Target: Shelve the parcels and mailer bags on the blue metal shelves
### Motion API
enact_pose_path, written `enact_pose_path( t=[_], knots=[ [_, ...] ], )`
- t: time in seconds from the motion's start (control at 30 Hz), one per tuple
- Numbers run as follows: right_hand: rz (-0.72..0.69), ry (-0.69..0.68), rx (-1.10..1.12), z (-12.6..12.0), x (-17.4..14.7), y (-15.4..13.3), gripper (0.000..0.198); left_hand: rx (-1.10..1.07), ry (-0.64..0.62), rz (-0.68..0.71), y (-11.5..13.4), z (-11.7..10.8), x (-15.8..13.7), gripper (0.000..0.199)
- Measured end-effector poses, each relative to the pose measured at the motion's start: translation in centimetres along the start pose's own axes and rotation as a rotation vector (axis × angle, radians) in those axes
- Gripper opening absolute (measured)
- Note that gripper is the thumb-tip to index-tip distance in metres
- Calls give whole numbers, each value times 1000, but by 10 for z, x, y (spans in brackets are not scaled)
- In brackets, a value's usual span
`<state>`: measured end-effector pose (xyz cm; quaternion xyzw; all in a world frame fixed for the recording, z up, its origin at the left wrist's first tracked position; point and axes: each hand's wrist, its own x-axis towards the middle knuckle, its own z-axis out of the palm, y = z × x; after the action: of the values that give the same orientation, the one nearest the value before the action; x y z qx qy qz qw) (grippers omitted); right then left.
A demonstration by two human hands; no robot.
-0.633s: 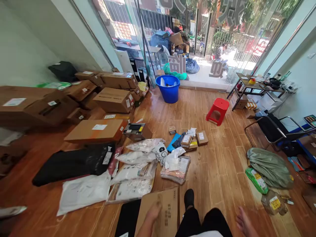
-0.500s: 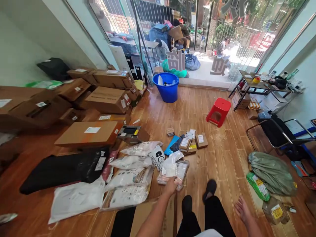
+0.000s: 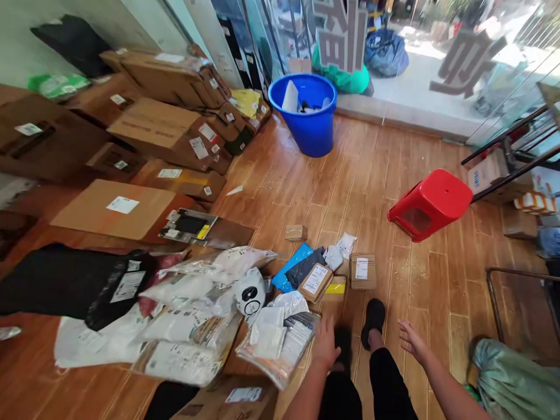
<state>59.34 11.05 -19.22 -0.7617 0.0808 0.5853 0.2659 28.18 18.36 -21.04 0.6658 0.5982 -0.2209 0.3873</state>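
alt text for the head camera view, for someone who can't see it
A person's open left hand is beside a clear-wrapped package on a wood floor; the open right hand hovers over the floor. Small parcels lie ahead, cardboard boxes left, a blue bucket and red stool beyond.

Wooden floor (image 3: 280, 195) under a blue bucket (image 3: 310, 129)
Red stool (image 3: 444, 195) right of the bucket, cardboard boxes (image 3: 188, 185) to its left, bagged parcels (image 3: 296, 343) before it.
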Motion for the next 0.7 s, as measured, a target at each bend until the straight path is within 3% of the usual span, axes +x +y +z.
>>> enact_pose_path(
  t=[0.1, 0.27, 0.37, 0.43, 0.5, 0.7],
  knots=[
    [26, 11, -91, 27, 85, -23, 93, 139, -1, 41, 6, 31, 76, 102],
    [105, -39, -106, 76, 249, -31, 106, 191, 35, 52, -7, 83, 213, 94],
    [92, -68, -96, 97, 334, -31, 93, 206, 100, 85, -25, 112, 267, 88],
    [48, -109, -38, 107, 376, -30, 83, 212, 103, 152, -39, 123, 286, 88],
    [-21, -149, 44, 116, 403, -28, 92, 186, 67, 242, -52, 125, 294, 86],
    [30, -266, 62, 134, 424, -15, 95, 87, -87, 418, -75, 100, 278, 89]
  ],
)
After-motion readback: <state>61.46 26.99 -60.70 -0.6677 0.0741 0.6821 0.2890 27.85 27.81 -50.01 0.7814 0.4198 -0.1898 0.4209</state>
